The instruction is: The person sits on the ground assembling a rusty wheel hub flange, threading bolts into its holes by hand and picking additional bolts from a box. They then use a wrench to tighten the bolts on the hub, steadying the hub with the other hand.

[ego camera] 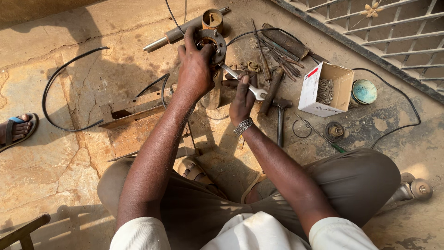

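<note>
From the head camera I look down on my two hands over a cracked concrete floor (69,153). My left hand (196,65) lies over a round metal housing (213,44), fingers curled across its top and rim, gripping it. My right hand (241,99) is wrapped tight around the shank of one silver spanner (243,79), whose far end reaches up to the underside of the housing; a metal bracelet (243,126) sits on that wrist.

I take the housing as my landmark. Just behind it stands one small rusty tin (212,19); I cannot make out its contents. Behind and to the left of it lies one steel shaft (175,33). To its right is a heap of thin rusty tools (277,53), too tangled for me to count. Below and right of it lies one hammer (280,115). Further right stands one open cardboard box (323,88) holding many small metal fasteners, and just beyond the box one round can with a teal top (364,91). Below the box lies one small round fitting (334,130). A black cable (60,78) loops well to the left of the housing, and one sandalled foot (16,129) shows at the left edge.
</note>
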The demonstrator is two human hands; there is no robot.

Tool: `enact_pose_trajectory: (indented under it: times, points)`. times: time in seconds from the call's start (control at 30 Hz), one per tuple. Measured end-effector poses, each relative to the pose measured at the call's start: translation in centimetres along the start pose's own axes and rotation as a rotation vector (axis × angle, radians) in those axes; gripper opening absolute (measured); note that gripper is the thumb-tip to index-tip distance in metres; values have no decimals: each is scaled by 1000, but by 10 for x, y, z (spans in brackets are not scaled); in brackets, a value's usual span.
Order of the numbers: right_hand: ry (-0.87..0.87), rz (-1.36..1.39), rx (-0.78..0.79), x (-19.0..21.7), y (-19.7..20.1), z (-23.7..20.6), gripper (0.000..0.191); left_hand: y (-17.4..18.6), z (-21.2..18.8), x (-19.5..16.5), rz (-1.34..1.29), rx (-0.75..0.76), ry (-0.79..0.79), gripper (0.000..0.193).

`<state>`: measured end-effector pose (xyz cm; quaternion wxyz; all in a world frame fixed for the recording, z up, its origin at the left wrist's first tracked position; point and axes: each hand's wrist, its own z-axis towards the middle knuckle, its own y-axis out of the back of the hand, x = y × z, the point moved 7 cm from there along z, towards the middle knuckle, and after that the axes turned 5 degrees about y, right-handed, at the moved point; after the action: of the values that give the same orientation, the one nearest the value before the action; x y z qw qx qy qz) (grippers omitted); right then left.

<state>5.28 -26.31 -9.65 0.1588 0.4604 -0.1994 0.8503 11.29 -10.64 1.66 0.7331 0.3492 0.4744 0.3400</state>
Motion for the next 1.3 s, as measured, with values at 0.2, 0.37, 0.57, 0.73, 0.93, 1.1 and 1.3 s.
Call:
enact_pose_trajectory:
  times: [0.2,0.37,0.57,0.73,0.93,1.1,1.3]
  points:
    - [-149,204,-124,1,11,18,51,-1,2,1,-6,-22,2,57]
    - [-412,154,76,-18,2,77,44,-2,1,2,-9,-28,-27,54]
    - [-550,118,388,-34,-13,115,45,2,-1,-1,0,-32,-37,54]
    - [-227,249,153,3,-6,61,47,3,-2,-2,-9,-64,-38,60]
    - [-196,141,-1,10,-8,-16,52,0,-4,1,-15,-64,-36,62]
    - [-404,323,-81,-18,5,43,48,3,-3,-1,-9,-63,-42,58]
    - [-481,212,298,-26,-10,112,46,5,-3,-3,12,-51,-39,58]
